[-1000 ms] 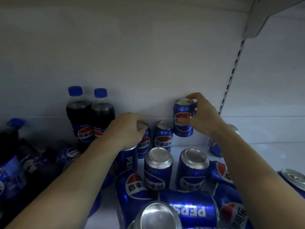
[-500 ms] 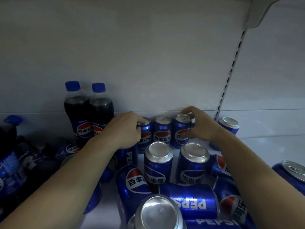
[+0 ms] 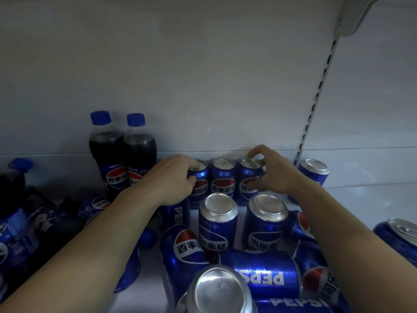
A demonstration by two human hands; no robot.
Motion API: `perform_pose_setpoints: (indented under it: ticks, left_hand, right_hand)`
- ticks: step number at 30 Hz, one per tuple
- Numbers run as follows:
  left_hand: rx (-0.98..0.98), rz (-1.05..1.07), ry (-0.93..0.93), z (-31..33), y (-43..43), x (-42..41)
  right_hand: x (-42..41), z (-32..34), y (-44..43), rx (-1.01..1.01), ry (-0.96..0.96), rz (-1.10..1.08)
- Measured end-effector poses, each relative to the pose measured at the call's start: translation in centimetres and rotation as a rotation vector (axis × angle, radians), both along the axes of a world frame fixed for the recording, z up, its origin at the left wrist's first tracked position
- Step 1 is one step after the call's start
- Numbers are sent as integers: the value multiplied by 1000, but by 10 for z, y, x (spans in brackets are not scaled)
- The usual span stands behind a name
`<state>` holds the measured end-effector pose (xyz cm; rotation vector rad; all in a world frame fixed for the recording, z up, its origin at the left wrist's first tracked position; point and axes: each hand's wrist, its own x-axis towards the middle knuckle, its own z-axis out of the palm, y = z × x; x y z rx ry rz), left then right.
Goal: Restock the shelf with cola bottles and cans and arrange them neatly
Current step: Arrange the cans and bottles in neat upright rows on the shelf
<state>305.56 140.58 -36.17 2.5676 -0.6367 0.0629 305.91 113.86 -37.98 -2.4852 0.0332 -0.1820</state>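
Closest to the camera there's a messy heap of blue cola cans. One tipped can (image 3: 216, 290) shows its shiny end, and a sideways can (image 3: 264, 273) lies just behind it with PEPSI reading upside down. Past those, two upside-down cans (image 3: 217, 222) stand side by side on the white shelf (image 3: 372, 208).

Then there's the back row against the wall, three upright cans touching each other. The left hand (image 3: 173, 179) grips the left back can (image 3: 200, 177), fingers over its rim. The right hand (image 3: 274, 175) is curled round the right back can (image 3: 244, 173) with the thumb on the label, though how firmly it's squeezing is hard to tell from here. The middle back can (image 3: 223, 179) sits between them with no hand on it.

Two upright cola bottles (image 3: 108, 154) stand just left of the row. A lone can (image 3: 312, 172) stands off to the right, by the foot of the slotted upright (image 3: 316, 98).
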Motion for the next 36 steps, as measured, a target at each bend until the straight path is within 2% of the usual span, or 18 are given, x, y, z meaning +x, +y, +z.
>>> perform_pose_setpoints:
  ticks: [3, 5, 8, 11, 13, 15, 19, 21, 24, 26, 28, 29, 31, 36]
  left_hand:
    - [2, -13, 17, 3, 2, -2]
    - [14, -34, 16, 9, 4, -5]
    - [-6, -41, -20, 24, 5, -13]
    - [-42, -30, -46, 36, 8, -22]
    - [-60, -34, -45, 38, 13, -29]
    - [-126, -55, -21, 39, 19, -35]
    - [-327, -80, 19, 43, 30, -50]
    - [-456, -57, 13, 44, 31, -55]
    - [-584, -31, 66, 45, 29, -59]
    - [-706, -16, 253, 49, 28, -63]
    - [-931, -23, 508, 56, 27, -66]
    - [-1020, -27, 563, 59, 28, -66]
    - [-1050, -37, 487, 66, 28, -66]
    - [-729, -13, 114, 71, 18, -69]
  right_hand:
    - [-4, 4, 2, -133, 4, 1]
    - [-13, 17, 6, -257, -82, -43]
    - [-39, 48, 25, -250, -198, 60]
    - [-66, 64, 55, -180, -18, 354]
    - [-75, 59, 72, -260, 147, 523]
    - [-77, 47, 82, -369, 246, 587]
    - [-78, 45, 85, -455, 152, 571]
    - [-81, 59, 78, -373, 54, 516]
    - [-90, 84, 69, -27, -169, 410]
    - [-97, 92, 73, 262, -294, 399]
    - [-101, 92, 82, 466, -339, 403]
    - [-102, 90, 87, 496, -348, 398]
    - [-102, 84, 95, 439, -353, 384]
    - [-95, 75, 111, 168, -409, 350]
